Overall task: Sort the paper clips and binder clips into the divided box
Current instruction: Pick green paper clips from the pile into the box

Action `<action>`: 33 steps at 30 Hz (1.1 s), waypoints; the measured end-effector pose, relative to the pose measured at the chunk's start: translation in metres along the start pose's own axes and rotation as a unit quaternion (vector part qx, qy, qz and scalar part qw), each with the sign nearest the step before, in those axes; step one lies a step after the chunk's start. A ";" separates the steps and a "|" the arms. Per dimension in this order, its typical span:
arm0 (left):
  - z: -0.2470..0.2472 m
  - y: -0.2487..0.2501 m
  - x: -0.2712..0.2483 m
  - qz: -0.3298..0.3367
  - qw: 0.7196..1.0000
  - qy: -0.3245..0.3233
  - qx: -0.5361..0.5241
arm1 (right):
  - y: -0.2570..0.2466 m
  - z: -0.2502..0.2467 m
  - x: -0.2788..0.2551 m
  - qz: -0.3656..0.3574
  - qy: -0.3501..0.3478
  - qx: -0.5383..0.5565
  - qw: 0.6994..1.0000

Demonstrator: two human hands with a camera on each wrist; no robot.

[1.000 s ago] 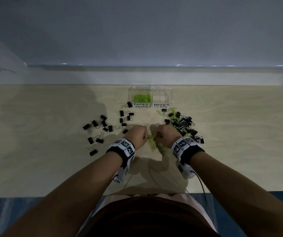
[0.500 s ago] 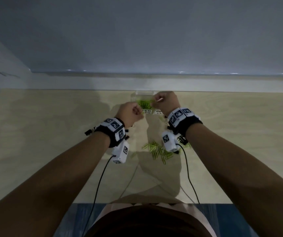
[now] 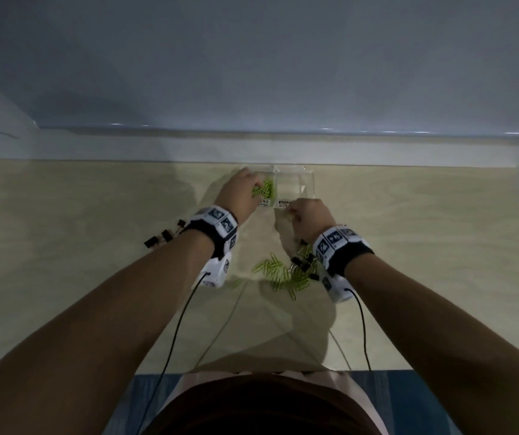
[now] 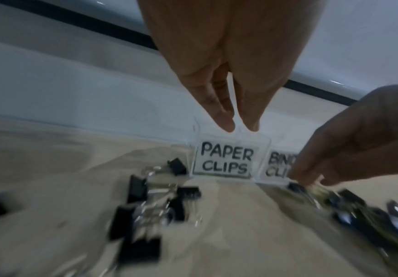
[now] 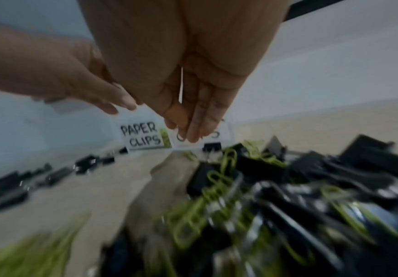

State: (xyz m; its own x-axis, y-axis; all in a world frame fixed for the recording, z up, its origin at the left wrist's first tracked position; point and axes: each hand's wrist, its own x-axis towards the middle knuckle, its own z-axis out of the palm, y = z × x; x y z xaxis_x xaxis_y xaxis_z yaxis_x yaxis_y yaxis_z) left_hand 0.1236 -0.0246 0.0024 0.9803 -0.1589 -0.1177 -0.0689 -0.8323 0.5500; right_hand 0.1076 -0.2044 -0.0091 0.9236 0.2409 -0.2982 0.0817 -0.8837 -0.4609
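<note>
The clear divided box [image 3: 310, 180] stands at the back of the table, with labels PAPER CLIPS [image 4: 224, 161] and BINDER CLIPS. Green paper clips [image 3: 264, 189] lie in its left compartment. My left hand [image 3: 256, 186] hangs over that compartment with straight fingers [image 4: 226, 123] and holds nothing. My right hand [image 3: 292, 215] is low in front of the binder clips compartment, its fingertips [image 4: 307, 180] down at the near edge of a mixed pile. A thin pale line shows against its palm in the right wrist view; whether it holds anything is unclear. Loose green paper clips [image 3: 278, 273] lie between my wrists.
Black binder clips [image 3: 164, 237] are scattered left of the box, also seen as binder clips [image 4: 146, 206] below my left hand. A mixed pile of binder clips and paper clips [image 5: 311, 178] lies under my right wrist. A wall runs behind the table.
Both hands left the paper clips near me and went to the box. The left hand is now over the paper clips compartment with fingers straight. The right hand has drawn back to the box's front.
</note>
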 end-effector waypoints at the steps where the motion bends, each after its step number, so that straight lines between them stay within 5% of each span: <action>1: 0.001 -0.002 -0.013 0.014 1.000 -0.016 0.005 | 0.002 0.004 -0.005 -0.001 -0.024 -0.022 0.999; 5: 0.011 -0.025 -0.073 -0.011 0.986 -0.164 -0.003 | 0.008 0.026 -0.017 -0.029 -0.087 -0.077 0.993; 9: 0.029 -0.050 -0.109 0.015 0.965 -0.259 0.028 | 0.009 0.041 -0.041 -0.143 -0.114 -0.151 0.972; 13: 0.045 -0.048 -0.110 -0.005 0.980 -0.201 -0.009 | 0.015 0.054 -0.065 -0.215 -0.082 -0.098 0.968; 17: 0.059 -0.030 -0.104 -0.024 0.989 -0.136 -0.051 | 0.019 0.055 -0.070 -0.192 -0.101 -0.072 0.974; 23: 0.078 -0.003 -0.106 -0.011 0.987 -0.155 0.043 | 0.006 0.051 -0.062 -0.157 -0.148 -0.159 0.963; 33: 0.079 -0.004 -0.099 -0.051 0.989 -0.138 0.011 | 0.005 0.053 -0.072 -0.146 -0.103 -0.084 0.980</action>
State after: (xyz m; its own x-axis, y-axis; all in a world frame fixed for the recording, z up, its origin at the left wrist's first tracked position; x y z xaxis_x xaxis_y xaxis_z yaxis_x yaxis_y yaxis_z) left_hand 0.0118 -0.0479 -0.0537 0.8949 -0.2090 -0.3942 0.0216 -0.8622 0.5060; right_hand 0.0213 -0.2051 -0.0348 0.7576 0.5545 -0.3443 0.4077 -0.8140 -0.4136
